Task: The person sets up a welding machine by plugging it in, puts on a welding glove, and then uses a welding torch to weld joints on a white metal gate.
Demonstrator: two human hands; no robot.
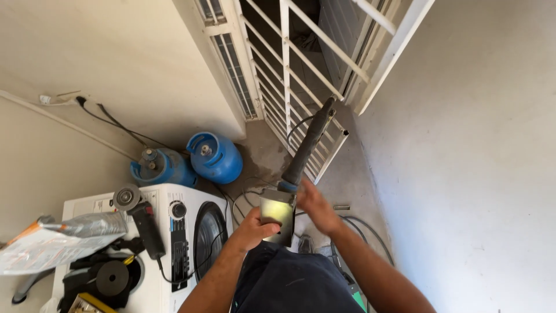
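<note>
Welding mask [278, 213]: hand-held type, flat shield plate with a yellowish, glossy face, lower end. Long dark handle [310, 142] rises from it, tilted up and to the right, a blue collar at the joint. Held in air above the floor, between both hands.

The left hand [253, 227] grips the lower edge of a welding hand shield [278, 213], whose long dark handle [310, 142] points up toward the white metal gate [301, 87], while the right hand [315, 206] rests, blurred, against the shield's right side. Left of the shield stands a white washing machine [191, 232]. An angle grinder [136, 211] lies on top of the machine, and two blue gas cylinders [194, 159] stand just behind it.
</note>
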